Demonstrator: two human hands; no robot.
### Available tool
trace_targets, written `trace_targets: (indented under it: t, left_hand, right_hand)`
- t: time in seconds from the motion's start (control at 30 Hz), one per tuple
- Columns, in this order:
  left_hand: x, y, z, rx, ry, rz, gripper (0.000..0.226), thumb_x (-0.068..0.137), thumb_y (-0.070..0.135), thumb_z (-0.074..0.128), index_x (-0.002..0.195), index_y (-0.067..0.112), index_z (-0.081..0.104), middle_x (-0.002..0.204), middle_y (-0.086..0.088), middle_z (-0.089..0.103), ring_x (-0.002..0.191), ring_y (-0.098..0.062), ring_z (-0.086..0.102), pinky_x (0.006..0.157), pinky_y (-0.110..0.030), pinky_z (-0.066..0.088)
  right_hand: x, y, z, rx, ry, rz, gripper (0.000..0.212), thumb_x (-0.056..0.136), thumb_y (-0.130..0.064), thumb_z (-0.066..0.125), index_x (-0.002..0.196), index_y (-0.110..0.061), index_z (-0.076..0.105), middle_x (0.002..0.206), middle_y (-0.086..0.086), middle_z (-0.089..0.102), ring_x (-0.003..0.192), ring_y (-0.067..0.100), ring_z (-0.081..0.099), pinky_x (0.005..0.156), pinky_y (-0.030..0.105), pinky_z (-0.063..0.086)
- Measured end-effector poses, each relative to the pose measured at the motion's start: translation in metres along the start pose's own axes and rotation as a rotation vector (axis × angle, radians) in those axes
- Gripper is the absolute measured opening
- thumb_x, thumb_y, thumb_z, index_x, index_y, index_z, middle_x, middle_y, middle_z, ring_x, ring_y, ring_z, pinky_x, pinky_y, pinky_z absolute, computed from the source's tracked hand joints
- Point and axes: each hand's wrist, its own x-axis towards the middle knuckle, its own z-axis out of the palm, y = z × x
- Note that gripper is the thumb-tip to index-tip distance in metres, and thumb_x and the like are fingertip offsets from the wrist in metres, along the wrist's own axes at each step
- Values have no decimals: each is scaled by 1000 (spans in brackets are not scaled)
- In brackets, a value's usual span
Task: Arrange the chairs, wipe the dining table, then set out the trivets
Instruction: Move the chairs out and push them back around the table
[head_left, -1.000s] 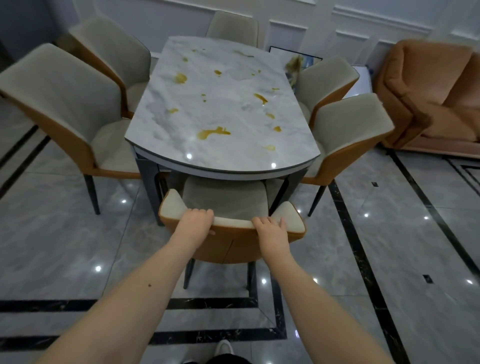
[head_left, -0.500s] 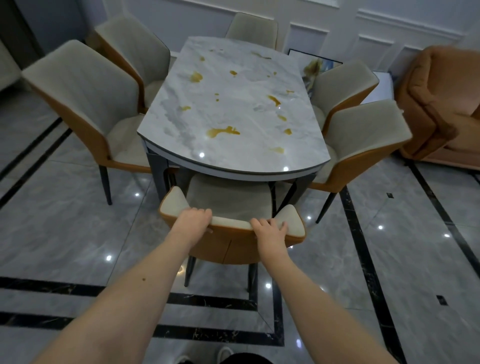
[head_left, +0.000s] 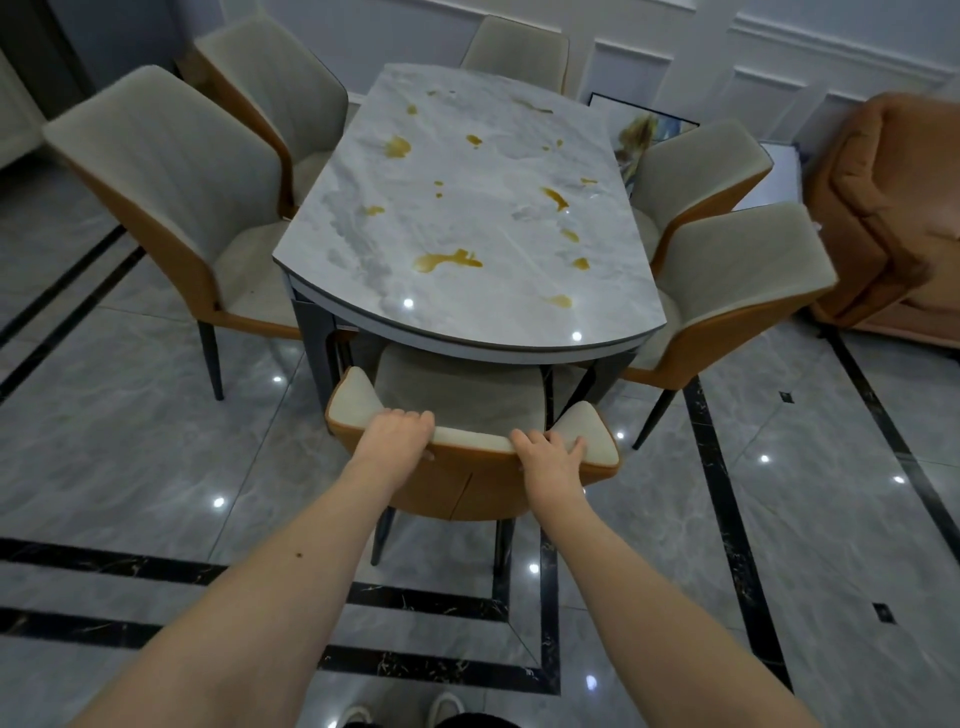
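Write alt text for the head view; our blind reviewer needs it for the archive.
Both hands, left hand and right hand, grip the top of a grey-and-orange upholstered chair tucked under the near end of a white marble dining table spotted with yellow spills. Five matching chairs surround it on glossy grey floor tiles.

No readable text, labels, numbers — none anywhere.

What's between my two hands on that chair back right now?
In the head view, only a bare stretch of the chair's top edge lies between the left hand and the right hand; both grip that edge.
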Motion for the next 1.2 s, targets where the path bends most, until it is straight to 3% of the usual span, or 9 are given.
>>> trace_targets:
  t: [0.43,0.67,0.8,1.2]
  left_hand:
    - [7,-7,-2,-29,2,-21,33,91,35,57,115,14,47,114,-6,61,106,-23,57,89,-32,42]
    - [7,-5,1,-81,-22,-68,43,86,35,65,117,14,46,119,-7,58,115,-24,52,106,-35,33]
    - [8,-7,-2,-94,-65,-71,44,85,32,67,118,14,45,121,-7,57,115,-25,52,101,-33,35]
    - [6,-6,-1,-58,-66,-76,36,89,30,61,118,14,47,118,-7,60,110,-24,55,95,-32,39]
  right_hand:
    - [6,-4,-3,18,13,4,69,78,-6,69,134,-28,34,132,1,45,130,28,32,112,63,5]
    - [7,-1,-7,52,-24,-13,64,82,-5,64,135,-27,35,135,2,44,132,29,31,113,61,5]
    - [10,4,-14,113,-83,-21,51,91,-7,54,135,-26,38,137,3,45,131,28,32,113,58,6]
    - [6,2,-13,124,-50,-12,47,93,-8,51,135,-26,39,138,3,45,133,28,32,114,58,4]
